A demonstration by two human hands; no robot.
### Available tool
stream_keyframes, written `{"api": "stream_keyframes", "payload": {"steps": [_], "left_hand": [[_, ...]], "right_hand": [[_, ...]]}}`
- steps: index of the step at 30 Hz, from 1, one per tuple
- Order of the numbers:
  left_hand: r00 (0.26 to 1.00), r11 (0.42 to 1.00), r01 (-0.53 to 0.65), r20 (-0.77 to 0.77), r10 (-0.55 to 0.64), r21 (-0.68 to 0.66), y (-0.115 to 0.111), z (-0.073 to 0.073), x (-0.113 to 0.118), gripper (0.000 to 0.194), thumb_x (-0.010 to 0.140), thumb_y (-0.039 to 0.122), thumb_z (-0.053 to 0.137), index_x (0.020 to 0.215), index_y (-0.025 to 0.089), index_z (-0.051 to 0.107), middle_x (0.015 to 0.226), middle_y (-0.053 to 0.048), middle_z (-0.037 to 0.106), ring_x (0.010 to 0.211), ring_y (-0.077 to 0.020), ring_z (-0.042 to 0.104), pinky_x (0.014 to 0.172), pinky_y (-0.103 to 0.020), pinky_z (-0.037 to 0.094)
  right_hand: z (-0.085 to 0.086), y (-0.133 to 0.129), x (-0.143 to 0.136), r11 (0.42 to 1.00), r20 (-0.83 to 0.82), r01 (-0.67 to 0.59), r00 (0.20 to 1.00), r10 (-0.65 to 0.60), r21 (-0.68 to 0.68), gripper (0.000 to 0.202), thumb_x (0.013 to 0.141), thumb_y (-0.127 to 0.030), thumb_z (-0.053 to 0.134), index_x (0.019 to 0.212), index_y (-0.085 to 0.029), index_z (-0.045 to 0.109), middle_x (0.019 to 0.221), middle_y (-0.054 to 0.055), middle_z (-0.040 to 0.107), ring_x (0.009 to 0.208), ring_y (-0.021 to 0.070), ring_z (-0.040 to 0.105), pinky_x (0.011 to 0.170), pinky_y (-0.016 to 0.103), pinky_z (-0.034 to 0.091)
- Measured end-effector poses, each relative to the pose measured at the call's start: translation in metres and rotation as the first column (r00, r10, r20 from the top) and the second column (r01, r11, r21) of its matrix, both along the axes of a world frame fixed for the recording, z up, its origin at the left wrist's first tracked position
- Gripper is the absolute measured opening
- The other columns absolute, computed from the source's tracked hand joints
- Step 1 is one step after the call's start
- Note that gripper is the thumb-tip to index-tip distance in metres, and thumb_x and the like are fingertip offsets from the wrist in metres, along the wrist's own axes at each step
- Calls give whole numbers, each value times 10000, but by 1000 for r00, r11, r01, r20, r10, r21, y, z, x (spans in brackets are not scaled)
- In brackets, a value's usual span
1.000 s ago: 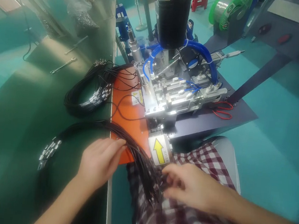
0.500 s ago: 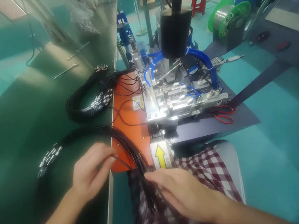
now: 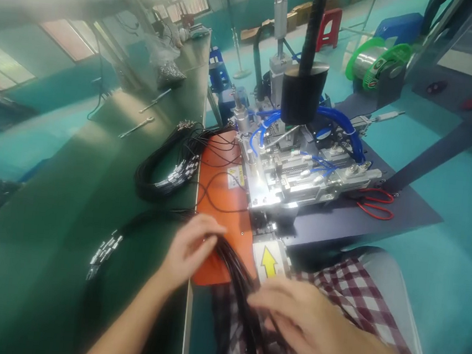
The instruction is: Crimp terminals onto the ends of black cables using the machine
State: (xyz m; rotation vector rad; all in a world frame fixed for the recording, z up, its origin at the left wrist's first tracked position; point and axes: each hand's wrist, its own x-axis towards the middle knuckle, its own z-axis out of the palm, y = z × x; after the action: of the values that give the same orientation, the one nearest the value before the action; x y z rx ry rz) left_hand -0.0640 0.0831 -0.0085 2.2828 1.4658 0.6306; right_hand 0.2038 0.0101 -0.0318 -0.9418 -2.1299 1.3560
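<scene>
A bundle of long black cables (image 3: 237, 272) runs over the orange plate's edge and down onto my lap. At its upper part my left hand (image 3: 191, 250) curls its thumb and fingers around black cable; how many strands it grips is hidden. Lower down, my right hand (image 3: 294, 310) lies beside the bundle, fingers bent over a black cable that shows below them. The bundle's other end loops left on the green table, with a cluster of silver cable ends (image 3: 104, 254). Farther back lies a second coil of black cables (image 3: 144, 176), also with silver ends.
A machine with metal slides and blue tubes (image 3: 304, 167) stands beyond my hands, a black nozzle (image 3: 303, 91) hanging over it. The orange plate (image 3: 221, 198) joins it to the green table (image 3: 70, 200). A wire spool (image 3: 372, 65) and a red stool (image 3: 329, 30) are behind.
My view has shifted, so the scene sits farther right and lower. My left hand has come closer to the bundle; the single strand stretched from its fingertips no longer shows apart.
</scene>
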Motion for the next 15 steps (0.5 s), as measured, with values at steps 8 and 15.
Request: {"api": "stream_keyframes", "payload": {"steps": [8,15], "left_hand": [[821,855,-490,-240,519,173,61,-42,-59,234,905,337,563,1002,137,637,1030,-91,632,978,-242,603,883,-497,496],[808,859,-480,-291,512,178,66,-57,-51,360,912,356,574,1218,168,553,1224,-97,583,1036,-221,605,865,-438,532]], "right_hand": [[-11,0,-7,996,46,-42,998,39,83,368,865,-44,379,1061,-220,636,1009,62,654,897,177,634,790,288,500],[-10,-1,-8,995,26,13,1000,-16,103,365,858,-18,388,982,-223,664,939,43,676,822,135,658,739,216,520]]}}
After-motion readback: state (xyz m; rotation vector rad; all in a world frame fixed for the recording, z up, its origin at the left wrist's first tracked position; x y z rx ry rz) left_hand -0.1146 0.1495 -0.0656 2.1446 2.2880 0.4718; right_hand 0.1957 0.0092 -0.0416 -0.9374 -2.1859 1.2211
